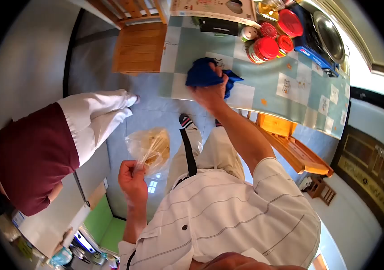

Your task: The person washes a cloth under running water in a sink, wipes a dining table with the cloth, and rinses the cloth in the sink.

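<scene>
My right hand grips a crumpled dark blue cloth and presses it on the checked tablecloth near the table's front edge. Off to the left, my left hand is closed round the gathered neck of a clear plastic bag. The bag hangs over the floor, away from the table. Something yellowish-brown shows through it, but I cannot make out what it is.
Red-lidded jars, a blue portable stove with a metal pan, and a cardboard box stand on the table. Wooden chairs flank it. Another person in a maroon top stands at my left.
</scene>
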The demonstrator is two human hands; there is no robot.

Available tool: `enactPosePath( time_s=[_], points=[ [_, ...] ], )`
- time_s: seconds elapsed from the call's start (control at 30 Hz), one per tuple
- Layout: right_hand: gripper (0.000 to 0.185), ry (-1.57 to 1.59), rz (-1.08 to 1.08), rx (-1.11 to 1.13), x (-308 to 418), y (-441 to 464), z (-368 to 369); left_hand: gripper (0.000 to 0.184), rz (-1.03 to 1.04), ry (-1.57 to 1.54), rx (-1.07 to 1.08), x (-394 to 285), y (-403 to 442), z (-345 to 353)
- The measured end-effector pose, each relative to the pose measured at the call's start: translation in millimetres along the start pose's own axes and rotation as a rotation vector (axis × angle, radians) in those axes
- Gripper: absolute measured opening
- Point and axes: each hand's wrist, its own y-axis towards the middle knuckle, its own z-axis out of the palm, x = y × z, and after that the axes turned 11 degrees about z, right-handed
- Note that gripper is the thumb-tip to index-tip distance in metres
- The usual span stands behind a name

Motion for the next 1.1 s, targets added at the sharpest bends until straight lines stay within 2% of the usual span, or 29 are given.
enactPosePath(
  time_s=[0.1,0.17,0.3,0.33,0.37,0.4,0.47,0.57,0.63,0.67,0.73,0.83,0.9,0.97,1.03,1.1],
  points=[
    [0.055,-0.035,-0.013,0.051,6.9,4.5,2.2,0.006,-0.005,-0.004,0.017,-6.4,12.2,7.8],
    [0.053,-0.054,-0.076,0.246,1.2,7.7,4.0,0.005,-0.027,0.014,0.079,-13.0,17.1,16.8],
    [0.048,-0.014,-0.172,0.217,-26.7,12.3,-9.3,0.005,0.03,0.059,0.103,-16.2,21.1,42.1],
    [0.046,-0.021,-0.151,0.179,-37.3,12.9,-9.7,0.005,0.042,0.043,0.106,-13.6,20.4,46.4],
    [0.045,-0.047,-0.046,0.286,-47.4,14.9,-9.1,0.005,0.053,0.02,0.106,-11.3,21.6,51.5],
    [0.045,-0.041,-0.053,0.288,-65.8,14.5,-5.1,0.005,0.056,0.023,0.096,-11.3,23.6,56.2],
    [0.03,-0.028,0.019,0.036,-111.3,0.3,10.2,0.007,0.064,0.07,0.105,-11.2,25.6,60.4],
    [0.048,-0.107,0.175,0.104,-158.6,4.2,-21.0,0.007,0.036,0.022,0.176,-18.5,37.4,65.7],
    [0.051,-0.103,0.345,0.084,-170.3,8.6,-23.2,0.007,0.016,0.034,0.177,-21.7,43.7,65.8],
    [0.051,-0.107,0.352,0.084,-167.4,9.9,-19.0,0.007,-0.005,0.046,0.175,-22.5,47.8,64.1],
    [0.054,-0.145,0.438,-0.104,-153.8,10.5,-6.3,0.007,-0.034,0.061,0.169,-20.0,54.8,52.5],
    [0.059,-0.173,0.495,-0.063,-105.9,27.0,21.6,0.008,-0.041,0.058,0.173,-23.3,68.8,36.4],
    [0.062,-0.173,0.375,-0.14,-66.6,28.2,49.8,0.009,-0.024,0.051,0.2,-26.7,77.2,21.8],
    [0.062,-0.097,0.311,-0.077,-20.6,24.0,54.1,0.01,0.021,0.027,0.212,-25.3,88.4,11.9],
    [0.056,-0.019,0.355,0.097,23.7,24.9,32.7,0.01,0.022,0.016,0.241,-29.0,96.7,8.7],
    [0.05,0.121,0.253,0.178,41.4,18.6,15.7,0.01,0.017,0.025,0.269,-36.9,104.2,5.5]
  ],
)
